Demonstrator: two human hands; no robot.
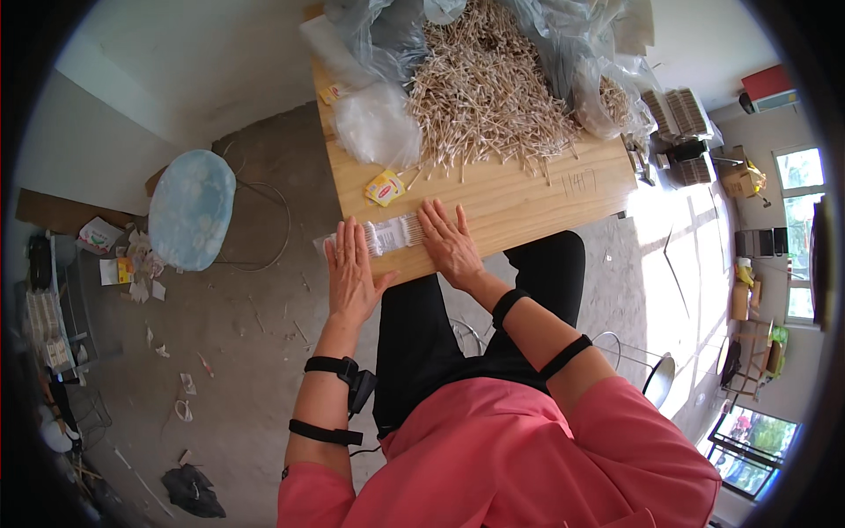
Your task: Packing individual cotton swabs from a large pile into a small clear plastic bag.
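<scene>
A clear packet of cotton swabs [393,234] with a white printed label lies flat along the near left edge of the wooden table [528,195]. My left hand [352,275] rests over the packet's left end, its fingers stretched out and side by side. At the other end, my right hand [452,247] lies palm down with its fingers spread, the fingertips touching the packet or the wood beside it. What is under both palms is hidden. Just beyond the packet sits a small yellow printed card or sachet [385,187].
A large heap of loose cotton swabs [493,97] covers the table's far part, between grey plastic bags [378,44]. Clear plastic bags [378,126] lie left of it. A stool with a light blue cover [192,209] stands on the floor to the left.
</scene>
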